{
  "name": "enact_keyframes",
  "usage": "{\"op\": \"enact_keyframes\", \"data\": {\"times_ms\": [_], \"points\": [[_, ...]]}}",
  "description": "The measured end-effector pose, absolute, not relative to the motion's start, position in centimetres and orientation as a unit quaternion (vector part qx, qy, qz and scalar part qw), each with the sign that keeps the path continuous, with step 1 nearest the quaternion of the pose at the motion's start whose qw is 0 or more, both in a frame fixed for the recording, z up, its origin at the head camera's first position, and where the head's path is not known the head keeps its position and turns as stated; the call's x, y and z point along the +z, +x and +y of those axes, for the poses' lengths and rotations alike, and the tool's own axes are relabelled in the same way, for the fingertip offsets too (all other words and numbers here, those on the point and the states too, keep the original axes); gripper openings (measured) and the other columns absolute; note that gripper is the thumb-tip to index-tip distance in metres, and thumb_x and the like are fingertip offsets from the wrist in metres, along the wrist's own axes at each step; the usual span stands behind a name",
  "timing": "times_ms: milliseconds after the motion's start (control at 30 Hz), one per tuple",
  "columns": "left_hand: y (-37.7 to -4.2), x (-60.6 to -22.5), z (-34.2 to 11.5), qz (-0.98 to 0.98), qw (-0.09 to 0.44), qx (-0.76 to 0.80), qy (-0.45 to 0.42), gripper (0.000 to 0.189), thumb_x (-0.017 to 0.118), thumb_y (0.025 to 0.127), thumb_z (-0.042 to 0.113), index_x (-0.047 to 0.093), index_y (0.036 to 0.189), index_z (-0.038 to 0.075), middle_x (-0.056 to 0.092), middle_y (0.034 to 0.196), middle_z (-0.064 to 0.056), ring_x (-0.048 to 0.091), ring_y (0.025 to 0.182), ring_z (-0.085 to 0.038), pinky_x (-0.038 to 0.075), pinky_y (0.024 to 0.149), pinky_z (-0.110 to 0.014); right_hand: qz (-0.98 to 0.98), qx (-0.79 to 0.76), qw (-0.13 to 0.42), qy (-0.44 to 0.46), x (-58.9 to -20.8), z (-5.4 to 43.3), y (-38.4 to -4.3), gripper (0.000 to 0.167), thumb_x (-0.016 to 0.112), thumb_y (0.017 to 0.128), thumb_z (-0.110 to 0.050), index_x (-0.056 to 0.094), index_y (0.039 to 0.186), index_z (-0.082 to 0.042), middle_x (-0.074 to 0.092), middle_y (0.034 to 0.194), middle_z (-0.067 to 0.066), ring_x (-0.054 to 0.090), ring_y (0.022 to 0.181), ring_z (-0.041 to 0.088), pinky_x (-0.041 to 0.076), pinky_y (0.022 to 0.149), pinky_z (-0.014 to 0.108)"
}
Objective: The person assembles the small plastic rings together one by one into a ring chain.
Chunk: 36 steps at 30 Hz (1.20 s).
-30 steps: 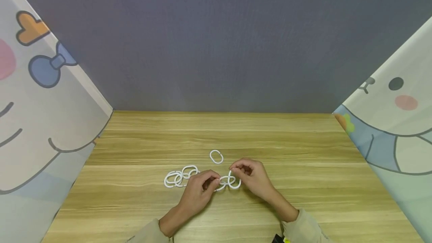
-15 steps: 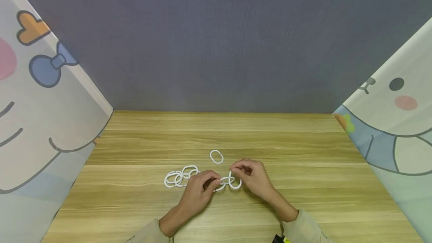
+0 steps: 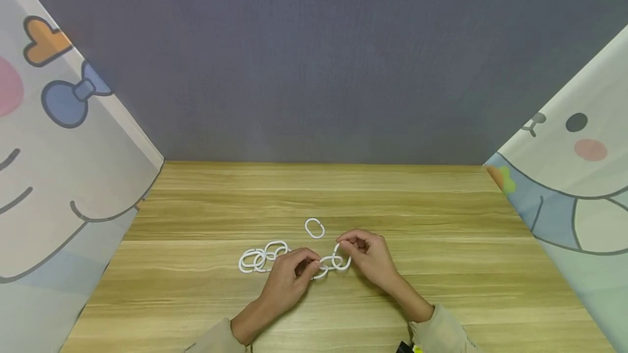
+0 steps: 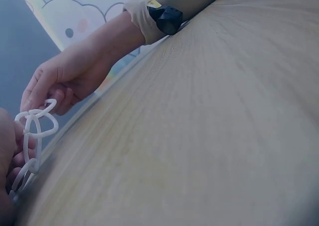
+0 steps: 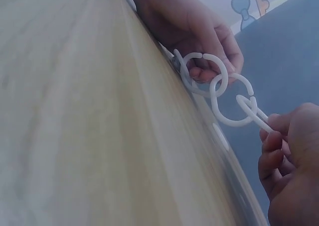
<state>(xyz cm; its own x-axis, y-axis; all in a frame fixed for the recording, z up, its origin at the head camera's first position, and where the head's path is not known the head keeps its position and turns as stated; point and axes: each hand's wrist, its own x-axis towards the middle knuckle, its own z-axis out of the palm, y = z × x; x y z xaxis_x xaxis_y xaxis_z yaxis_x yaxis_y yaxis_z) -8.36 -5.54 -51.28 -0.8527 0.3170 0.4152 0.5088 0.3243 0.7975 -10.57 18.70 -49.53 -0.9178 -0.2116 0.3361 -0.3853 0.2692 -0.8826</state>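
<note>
White oval links, each with a small gap, are joined in a short chain between the two hands. In the head view, my left hand (image 3: pixel 289 277) pinches a middle link (image 3: pixel 330 258) between thumb and fingertips. My right hand (image 3: pixel 369 257) pinches the end link (image 3: pixel 339 266) by its upper part, holding it tilted. In the right wrist view, this end link (image 5: pixel 253 115) passes through the middle link (image 5: pixel 218 111), which also loops through another link (image 5: pixel 204 92) beside the left fingers. Part of the chain is hidden behind the left hand.
A single loose link (image 3: pixel 314 237) lies on the wooden table (image 3: pixel 314 189) beyond the hands. Several overlapping links (image 3: pixel 244 270) lie left of the left hand. A grey panel (image 3: pixel 314 70) stands at the table's back, with cartoon-printed panels at both sides.
My right hand has shifted slightly right, and the end link it holds has tilted and risen a little. The left hand has stayed nearly still, still pinching its link.
</note>
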Motion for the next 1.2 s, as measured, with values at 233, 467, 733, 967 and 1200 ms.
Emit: {"op": "enact_keyframes", "data": {"times_ms": [233,467,733,967,1200], "points": [[-8.3,-51.3,-5.6,-0.809,0.085,-0.527,-0.244,0.01,0.082,0.099,0.007,0.079,0.096,0.016,0.066,0.082,0.015,0.053,0.07,0.002,0.05,0.06,-0.022,-0.779,0.6,0.071,0.167,-49.8,19.6,-10.5,0.018,0.076,0.1,0.007,0.08,0.118,0.007,0.074,0.087,0.018,0.057,0.064,0.003,0.049,0.052,0.019],[-8.2,-51.2,-5.6,-0.814,0.093,-0.522,-0.235,0.011,0.082,0.099,0.009,0.08,0.095,0.019,0.067,0.084,0.017,0.054,0.072,0.0,0.051,0.061,-0.024,-0.766,0.621,0.068,0.151,-49.8,20.3,-10.2,0.009,0.077,0.1,0.006,0.081,0.108,0.005,0.076,0.089,0.023,0.065,0.064,0.01,0.057,0.055,0.022],[-8.3,-51.1,-5.5,-0.822,0.101,-0.519,-0.209,0.012,0.081,0.099,0.007,0.08,0.092,0.017,0.066,0.083,0.019,0.054,0.072,0.0,0.05,0.061,-0.024,-0.745,0.647,0.045,0.154,-49.6,20.5,-10.0,0.007,0.073,0.102,0.009,0.075,0.108,0.011,0.07,0.087,0.03,0.069,0.065,0.01,0.061,0.057,0.025],[-8.3,-51.2,-5.5,-0.826,0.119,-0.51,-0.208,0.017,0.077,0.103,0.01,0.079,0.089,0.019,0.067,0.084,0.018,0.054,0.073,0.001,0.05,0.063,-0.023,-0.747,0.633,0.061,0.195,-50.1,20.5,-9.9,0.01,0.074,0.099,0.013,0.076,0.105,0.005,0.071,0.086,0.022,0.065,0.072,0.007,0.059,0.061,0.023],[-8.3,-51.1,-5.5,-0.82,0.135,-0.513,-0.215,0.01,0.082,0.099,0.008,0.079,0.097,0.018,0.067,0.087,0.016,0.055,0.074,0.001,0.051,0.061,-0.022,-0.735,0.643,0.041,0.212,-50.3,20.3,-9.8,0.012,0.074,0.099,0.013,0.076,0.107,0.005,0.071,0.089,0.02,0.068,0.076,0.008,0.061,0.062,0.025]]}}
